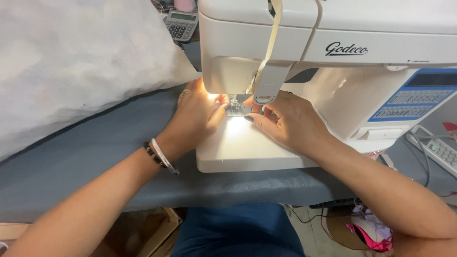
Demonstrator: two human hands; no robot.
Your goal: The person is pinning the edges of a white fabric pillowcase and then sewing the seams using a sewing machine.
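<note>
The presser foot (234,105) is sitting under the head of the white sewing machine (333,52), at the far edge of the machine bed (243,152), lit brightly by the machine's lamp. The left hand (197,116) is lying on the bed just left of the foot, fingers curled narrowly together with the tips touching the foot area; whether anything is pinched between them cannot be told in the glare. The right hand (285,121) is resting just right of the foot, fingers bent and close together, tips pressing at the foot's right side; no held item is discernible. A bangle (164,156) and a dark bead bracelet (151,153) are circling the left wrist. The machine is standing on a grey-blue tabletop (85,157). A white fabric bundle (71,62) is lying at far left on the tabletop. One calculator (181,24) is sitting far behind it; another (440,150) is lying at right, near the machine's blue control panel (414,97).
</note>
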